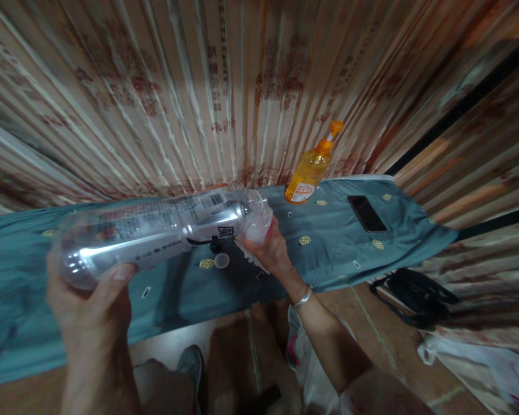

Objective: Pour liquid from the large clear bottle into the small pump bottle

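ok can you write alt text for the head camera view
Left hand holds a large clear-and-silver bottle tilted sideways while the right hand grips crumpled clear plastic at its neck. Beyond, on a teal cloth, stand an orange pump bottle and, farther right, a dark phone.

The left hand [93, 300] curls, thumb [117, 276] extended — the right hand [269, 245] is closed, its forearm [335, 340] slanting inward.

Bench [328, 253] under teal cloth [259, 291]: orange pump btl [305, 181] at rear, blk phone [367, 213] to R, clear disc [221, 261] by sm. blk item [215, 246], poss. cap.
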The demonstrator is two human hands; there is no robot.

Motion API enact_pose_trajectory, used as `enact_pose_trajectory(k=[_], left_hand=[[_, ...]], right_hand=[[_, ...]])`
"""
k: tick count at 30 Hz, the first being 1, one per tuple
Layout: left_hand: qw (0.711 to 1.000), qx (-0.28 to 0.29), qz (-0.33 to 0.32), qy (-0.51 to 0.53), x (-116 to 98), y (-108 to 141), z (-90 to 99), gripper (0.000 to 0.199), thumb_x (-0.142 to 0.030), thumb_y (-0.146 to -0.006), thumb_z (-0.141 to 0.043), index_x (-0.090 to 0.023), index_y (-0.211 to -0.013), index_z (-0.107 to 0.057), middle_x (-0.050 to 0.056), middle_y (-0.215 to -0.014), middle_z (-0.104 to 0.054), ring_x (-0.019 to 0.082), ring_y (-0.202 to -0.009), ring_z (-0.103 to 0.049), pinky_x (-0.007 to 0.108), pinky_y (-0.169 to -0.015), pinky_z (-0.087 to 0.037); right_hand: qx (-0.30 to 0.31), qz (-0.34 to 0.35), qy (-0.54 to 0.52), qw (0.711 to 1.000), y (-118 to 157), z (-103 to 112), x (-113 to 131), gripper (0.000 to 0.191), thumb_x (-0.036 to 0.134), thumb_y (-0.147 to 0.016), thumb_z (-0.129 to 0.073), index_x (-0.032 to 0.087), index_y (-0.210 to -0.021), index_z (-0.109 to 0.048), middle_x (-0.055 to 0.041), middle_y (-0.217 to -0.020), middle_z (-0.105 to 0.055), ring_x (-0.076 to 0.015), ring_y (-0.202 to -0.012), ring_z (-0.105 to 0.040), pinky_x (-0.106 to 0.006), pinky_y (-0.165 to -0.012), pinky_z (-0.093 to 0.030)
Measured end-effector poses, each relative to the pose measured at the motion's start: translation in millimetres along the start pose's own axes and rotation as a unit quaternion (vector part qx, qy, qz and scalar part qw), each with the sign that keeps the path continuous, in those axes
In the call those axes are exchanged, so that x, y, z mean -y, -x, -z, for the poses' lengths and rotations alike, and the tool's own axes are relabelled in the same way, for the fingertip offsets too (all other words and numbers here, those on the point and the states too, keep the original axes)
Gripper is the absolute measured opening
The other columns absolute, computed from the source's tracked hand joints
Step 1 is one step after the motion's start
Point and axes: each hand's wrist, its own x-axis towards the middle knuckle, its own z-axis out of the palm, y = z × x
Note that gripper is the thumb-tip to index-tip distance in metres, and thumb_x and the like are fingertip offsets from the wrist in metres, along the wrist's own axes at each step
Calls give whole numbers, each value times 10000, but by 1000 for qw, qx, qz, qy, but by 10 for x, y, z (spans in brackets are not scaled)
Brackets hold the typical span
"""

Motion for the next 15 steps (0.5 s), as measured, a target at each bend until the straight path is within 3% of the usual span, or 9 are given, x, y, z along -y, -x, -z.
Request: enact_pose_trajectory(k=[3,7,15], left_hand=[[1000,-5,-5,-6,38,0,32,833,-705,-437,-1024,-296,-1122,-784,58,-1048,-725,430,-1161,-740,862,-1165,-436],[1000,-16,7,7,45,-2,36,866,-710,-366,-1048,-293,-1077,-781,52,-1032,-726,439,-1151,-742,902,-1179,-387],[1000,-7,-2,-17,-6,-3,-10,899,-795,-404,-1003,-306,-1124,-775,41,-1049,-747,422,-1159,-754,854,-1178,-446]], right_hand=[[1,5,2,1000,1,7,14,769,342,-734,-946,157,-1396,-602,-192,-1317,-790,-399,-1225,-799,-553,-1070,-682],[-1,5,4,1000,0,10,24,781,348,-736,-944,135,-1405,-600,-208,-1320,-786,-403,-1241,-791,-555,-1088,-673],[14,-15,0,1000,-4,32,46,827,365,-735,-942,153,-1443,-569,-195,-1342,-783,-400,-1262,-785,-562,-1103,-666]])
